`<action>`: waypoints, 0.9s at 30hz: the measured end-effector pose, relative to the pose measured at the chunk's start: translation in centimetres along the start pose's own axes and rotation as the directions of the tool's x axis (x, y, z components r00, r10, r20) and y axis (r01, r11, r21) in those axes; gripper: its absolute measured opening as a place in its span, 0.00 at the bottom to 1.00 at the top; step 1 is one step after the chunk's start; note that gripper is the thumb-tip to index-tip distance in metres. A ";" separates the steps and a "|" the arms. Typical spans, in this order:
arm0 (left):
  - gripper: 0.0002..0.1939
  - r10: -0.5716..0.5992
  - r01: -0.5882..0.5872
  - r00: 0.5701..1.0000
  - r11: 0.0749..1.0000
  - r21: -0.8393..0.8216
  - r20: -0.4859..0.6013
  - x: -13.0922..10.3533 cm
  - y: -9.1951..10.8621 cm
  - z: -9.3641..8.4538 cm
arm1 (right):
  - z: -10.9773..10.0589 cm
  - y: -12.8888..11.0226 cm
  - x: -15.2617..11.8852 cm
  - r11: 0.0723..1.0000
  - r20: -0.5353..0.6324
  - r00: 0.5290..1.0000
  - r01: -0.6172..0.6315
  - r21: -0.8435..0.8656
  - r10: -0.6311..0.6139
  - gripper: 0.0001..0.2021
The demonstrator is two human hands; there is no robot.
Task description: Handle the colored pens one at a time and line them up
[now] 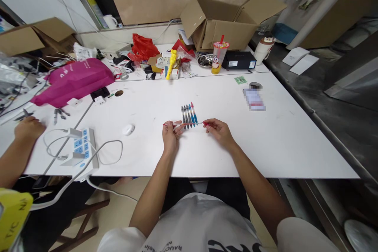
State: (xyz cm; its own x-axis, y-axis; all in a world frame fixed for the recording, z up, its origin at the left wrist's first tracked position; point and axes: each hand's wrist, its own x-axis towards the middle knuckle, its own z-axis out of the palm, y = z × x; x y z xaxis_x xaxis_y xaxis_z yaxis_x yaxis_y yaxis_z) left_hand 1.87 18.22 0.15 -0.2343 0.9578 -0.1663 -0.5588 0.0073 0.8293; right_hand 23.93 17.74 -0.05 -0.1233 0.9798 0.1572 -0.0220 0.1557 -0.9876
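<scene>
My left hand (pixel 170 137) is closed around the clear barrel of a red pen, held level just above the table. A thin red refill (pixel 190 124) sticks out of the barrel to the right, with what looks like a small spring near its end. My right hand (pixel 219 130) pinches a small red pen piece (pixel 206 124) at that end; whether it touches the refill tip I cannot tell. Just beyond the refill, several click pens (pixel 188 114) lie side by side in a row, in black, blue and red. Their near ends are partly behind the refill and my left fingers.
On the white table (pixel 141 102) are an earbud case (pixel 128 129), a power strip (pixel 85 149) with cables and a pink bag (pixel 79 78). A drink cup (pixel 219 57) and cardboard box (pixel 227 27) stand behind. At far left rests another person's hand (pixel 29 128).
</scene>
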 end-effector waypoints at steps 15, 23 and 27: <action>0.21 -0.008 0.008 1.000 1.000 0.004 0.005 0.1 0.0 -0.2 | -0.1 -0.9 -0.1 0.990 0.004 0.999 -0.031 -0.138 0.032 0.20; 0.22 -0.013 0.014 1.000 1.000 -0.027 0.010 0.0 0.0 -0.1 | 0.1 -0.8 0.1 0.997 -0.045 0.996 -0.073 -0.008 0.073 0.14; 0.24 -0.005 0.002 0.998 0.999 0.051 0.059 -0.4 0.2 0.4 | 0.8 -0.9 -0.2 0.977 -0.041 0.994 -0.111 -0.185 0.105 0.17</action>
State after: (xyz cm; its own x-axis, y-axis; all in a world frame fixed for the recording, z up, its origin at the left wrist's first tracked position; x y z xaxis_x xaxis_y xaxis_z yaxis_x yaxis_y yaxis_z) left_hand 2.15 17.99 0.56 -0.1843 0.9731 -0.1383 -0.5177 0.0235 0.8552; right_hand 23.22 17.34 0.86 -0.0844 0.9951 0.0523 0.1754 0.0665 -0.9822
